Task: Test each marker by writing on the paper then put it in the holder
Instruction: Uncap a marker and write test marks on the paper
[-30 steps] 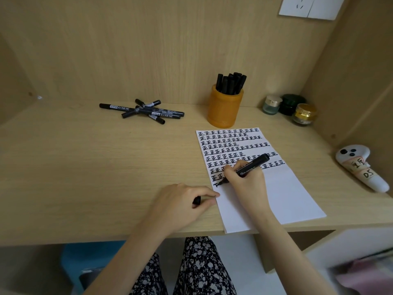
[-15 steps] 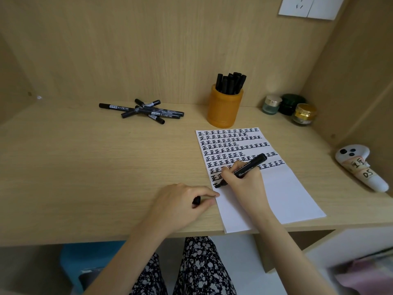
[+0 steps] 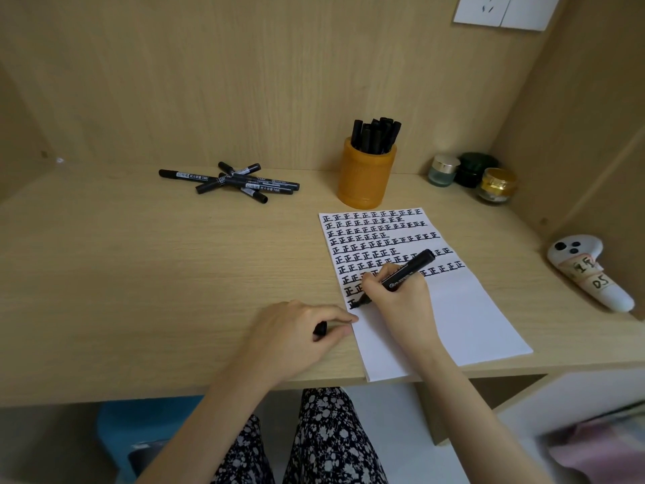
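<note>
At the left edge of the paper (image 3: 471,316), on its lowest written row, the marker (image 3: 405,275) stands tip-down on the sheet, its barrel slanting up and to the right over the rows of 正 characters. It is black, uncapped and carries a pale printed label near the fingers. The strokes beside its tip look dark and full, so I judge that it writes well.

The right grip (image 3: 398,302) is closed round the barrel low down, pinching it as one holds a pen, which keeps the nib steady for the test strokes. The left grip (image 3: 296,330) rests on the bench (image 3: 139,274) just beside the sheet, fingers curled round a small black cap (image 3: 320,329). It is probably kept there for recapping. Whether a fingertip also pins the paper I cannot tell.

The sheet's lower half is blank, and its near end hangs slightly over the bench's front edge.

The orange holder (image 3: 366,179) stands just beyond the paper's top edge, a short reach away, with many black markers upright in it. Well apart to the left, several loose markers (image 3: 241,183) lie crossed in a heap, likely awaiting their turn.
</note>
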Demonstrator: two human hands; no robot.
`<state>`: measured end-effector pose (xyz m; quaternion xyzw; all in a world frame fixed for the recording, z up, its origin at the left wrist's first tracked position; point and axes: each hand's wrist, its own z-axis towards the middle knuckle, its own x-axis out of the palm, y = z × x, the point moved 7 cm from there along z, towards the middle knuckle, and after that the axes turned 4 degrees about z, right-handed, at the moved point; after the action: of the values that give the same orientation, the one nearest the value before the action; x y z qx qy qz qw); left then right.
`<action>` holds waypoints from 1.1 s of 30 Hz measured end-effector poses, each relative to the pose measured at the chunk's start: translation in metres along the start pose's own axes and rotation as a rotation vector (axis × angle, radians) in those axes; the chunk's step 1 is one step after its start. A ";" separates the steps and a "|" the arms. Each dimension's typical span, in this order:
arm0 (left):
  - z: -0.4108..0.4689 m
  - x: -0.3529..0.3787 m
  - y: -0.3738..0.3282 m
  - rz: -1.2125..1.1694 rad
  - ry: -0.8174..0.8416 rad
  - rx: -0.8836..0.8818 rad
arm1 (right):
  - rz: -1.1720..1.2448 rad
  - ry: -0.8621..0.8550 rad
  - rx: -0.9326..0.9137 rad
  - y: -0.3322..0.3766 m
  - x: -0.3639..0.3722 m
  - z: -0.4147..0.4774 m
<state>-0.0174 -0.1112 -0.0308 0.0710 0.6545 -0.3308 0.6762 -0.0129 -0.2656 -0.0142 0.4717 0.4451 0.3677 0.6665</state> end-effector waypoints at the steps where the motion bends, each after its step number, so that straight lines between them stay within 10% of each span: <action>1: 0.000 0.000 0.000 -0.004 -0.002 0.003 | -0.002 -0.025 0.005 -0.001 -0.002 0.000; 18: -0.003 -0.009 -0.008 -0.046 -0.013 0.018 | 0.185 -0.120 0.021 -0.005 -0.013 0.002; 33: -0.006 -0.023 0.015 -0.807 -0.213 -0.215 | 0.597 0.088 0.113 0.008 -0.008 0.002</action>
<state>-0.0123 -0.0887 -0.0149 -0.2960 0.5872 -0.5040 0.5600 -0.0145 -0.2713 -0.0046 0.6016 0.3350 0.5420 0.4818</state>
